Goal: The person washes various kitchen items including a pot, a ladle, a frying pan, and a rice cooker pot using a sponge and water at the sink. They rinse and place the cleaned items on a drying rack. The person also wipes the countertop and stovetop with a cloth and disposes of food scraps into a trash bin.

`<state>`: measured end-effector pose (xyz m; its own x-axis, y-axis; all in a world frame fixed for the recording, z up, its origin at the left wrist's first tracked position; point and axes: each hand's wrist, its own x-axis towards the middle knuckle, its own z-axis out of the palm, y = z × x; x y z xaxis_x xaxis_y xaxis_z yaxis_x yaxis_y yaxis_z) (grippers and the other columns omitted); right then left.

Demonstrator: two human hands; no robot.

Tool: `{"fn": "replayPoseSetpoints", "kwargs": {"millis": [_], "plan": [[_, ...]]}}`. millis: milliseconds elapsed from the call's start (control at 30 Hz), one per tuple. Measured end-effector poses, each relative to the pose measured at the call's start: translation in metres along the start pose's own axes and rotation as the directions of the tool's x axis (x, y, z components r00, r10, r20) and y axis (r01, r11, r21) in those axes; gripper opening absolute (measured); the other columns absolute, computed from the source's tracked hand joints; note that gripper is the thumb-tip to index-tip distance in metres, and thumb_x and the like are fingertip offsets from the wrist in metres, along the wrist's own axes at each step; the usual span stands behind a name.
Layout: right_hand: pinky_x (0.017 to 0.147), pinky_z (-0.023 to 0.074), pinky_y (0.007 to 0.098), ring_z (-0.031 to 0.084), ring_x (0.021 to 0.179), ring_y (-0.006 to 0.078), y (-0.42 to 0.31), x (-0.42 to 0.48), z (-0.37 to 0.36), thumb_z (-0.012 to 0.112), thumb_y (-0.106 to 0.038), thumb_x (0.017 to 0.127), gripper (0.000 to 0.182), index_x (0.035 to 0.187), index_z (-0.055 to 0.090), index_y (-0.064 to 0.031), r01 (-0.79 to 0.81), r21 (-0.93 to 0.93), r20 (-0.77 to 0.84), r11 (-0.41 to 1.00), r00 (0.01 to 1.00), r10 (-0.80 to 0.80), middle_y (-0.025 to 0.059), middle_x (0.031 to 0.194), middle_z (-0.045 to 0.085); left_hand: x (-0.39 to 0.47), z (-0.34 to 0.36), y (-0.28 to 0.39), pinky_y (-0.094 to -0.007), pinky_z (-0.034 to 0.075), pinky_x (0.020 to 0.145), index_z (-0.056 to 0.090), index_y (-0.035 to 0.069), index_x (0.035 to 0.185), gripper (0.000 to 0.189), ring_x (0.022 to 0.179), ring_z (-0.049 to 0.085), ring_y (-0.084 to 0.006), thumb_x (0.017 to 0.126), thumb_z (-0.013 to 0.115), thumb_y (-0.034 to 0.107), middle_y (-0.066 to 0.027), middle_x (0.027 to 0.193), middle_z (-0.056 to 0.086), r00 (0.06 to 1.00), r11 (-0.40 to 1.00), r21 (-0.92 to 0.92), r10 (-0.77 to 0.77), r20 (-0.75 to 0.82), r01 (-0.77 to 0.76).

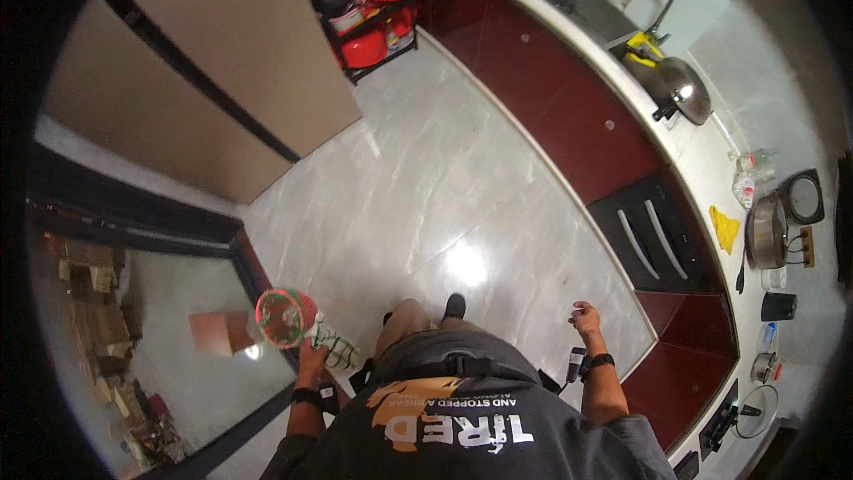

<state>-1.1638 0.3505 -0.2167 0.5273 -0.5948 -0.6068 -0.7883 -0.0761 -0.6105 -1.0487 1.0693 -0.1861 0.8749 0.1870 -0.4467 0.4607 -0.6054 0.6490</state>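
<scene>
At the left, by the doorway, my left hand (313, 351) grips a round red plastic basket (306, 307) with a green rim. Its opening faces toward me, and some pale things inside are too blurred to name. A green-and-white checked item (336, 351), perhaps a cloth or bag, hangs beside the same hand; how it is held is hidden. My right hand (586, 320) hangs over the floor at the right, nearest the dark red cabinets. It holds nothing, and its fingers are loosely bent and apart.
A glass-panelled door frame (253, 280) stands left, with cardboard boxes (96, 300) beyond. Beige tall cabinets (246, 47) and a black rack (356, 73) with red basins stand ahead. Along the right runs a white counter (693, 167) carrying a wok (683, 90), a steel pot (766, 233) and a yellow cloth (724, 229).
</scene>
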Motion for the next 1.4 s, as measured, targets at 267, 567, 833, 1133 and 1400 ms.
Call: {"fn": "replayPoseSetpoints", "kwargs": {"millis": [267, 567, 833, 1133, 1400], "plan": [[0.051, 0.0480, 0.0301, 0.065, 0.065, 0.0210, -0.032, 0.081, 0.028, 0.054, 0.002, 0.080, 0.030, 0.109, 0.057, -0.0043, -0.086, 0.041, 0.144, 0.995, 0.986, 0.080, 0.0105, 0.079, 0.065, 0.141, 0.029, 0.169, -0.0324, 0.049, 0.065, 0.055, 0.006, 0.113, 0.035, 0.077, 0.060, -0.0182, 0.079, 0.062, 0.006, -0.0060, 0.091, 0.063, 0.984, 0.911, -0.373, -0.177, 0.027, 0.174], [0.052, 0.0519, 0.0319, 0.065, 0.063, 0.0208, -0.121, 0.196, -0.031, 0.055, 0.005, 0.078, 0.029, 0.105, 0.060, -0.0040, -0.066, 0.166, -0.088, 0.984, 0.993, 0.081, 0.0080, 0.073, 0.062, 0.360, 0.074, 0.486, -0.0270, 0.053, 0.071, 0.055, 0.010, 0.113, 0.028, 0.090, 0.062, -0.0130, 0.085, 0.055, 0.008, -0.0020, 0.104, 0.062, 0.936, 0.688, -0.690, 0.045, 0.348, 0.224], [0.068, 0.0462, 0.0252, 0.058, 0.075, 0.0109, -0.326, 0.306, -0.175, 0.058, -0.009, 0.088, 0.016, 0.099, 0.062, 0.0012, 0.341, 0.125, -0.451, 0.932, 0.856, -0.253, 0.0035, 0.079, 0.062, 0.441, 0.176, 0.821, -0.0419, 0.045, 0.096, 0.053, 0.004, 0.121, 0.034, 0.108, 0.058, -0.0265, 0.092, 0.052, 0.021, -0.0113, 0.118, 0.060, 0.660, 0.496, -0.823, 0.525, 0.538, 0.277], [0.088, 0.0469, 0.0369, 0.061, 0.098, 0.0294, -0.592, 0.488, -0.359, 0.055, -0.002, 0.081, 0.039, 0.120, 0.057, -0.0045, 0.489, -0.365, -0.606, 0.792, 0.521, -0.601, 0.0163, 0.113, 0.061, 0.457, 0.358, 1.058, -0.0449, 0.040, 0.099, 0.053, 0.007, 0.124, 0.040, 0.113, 0.054, -0.0291, 0.094, 0.046, 0.031, -0.0115, 0.120, 0.059, 0.386, 0.428, -0.736, 0.651, 0.654, 0.524], [0.098, 0.0395, 0.0401, 0.045, 0.121, 0.0298, -0.673, 0.650, -0.414, 0.048, -0.004, 0.083, 0.042, 0.124, 0.052, -0.0053, 0.095, -0.912, -0.257, 0.399, 0.626, -0.737, 0.0145, 0.131, 0.048, 0.492, 0.528, 1.161, -0.0397, 0.049, 0.090, 0.055, 0.007, 0.118, 0.039, 0.103, 0.059, -0.0234, 0.090, 0.057, 0.034, -0.0083, 0.112, 0.061, 0.453, 0.612, -0.641, 0.458, 0.765, 0.462]]}}
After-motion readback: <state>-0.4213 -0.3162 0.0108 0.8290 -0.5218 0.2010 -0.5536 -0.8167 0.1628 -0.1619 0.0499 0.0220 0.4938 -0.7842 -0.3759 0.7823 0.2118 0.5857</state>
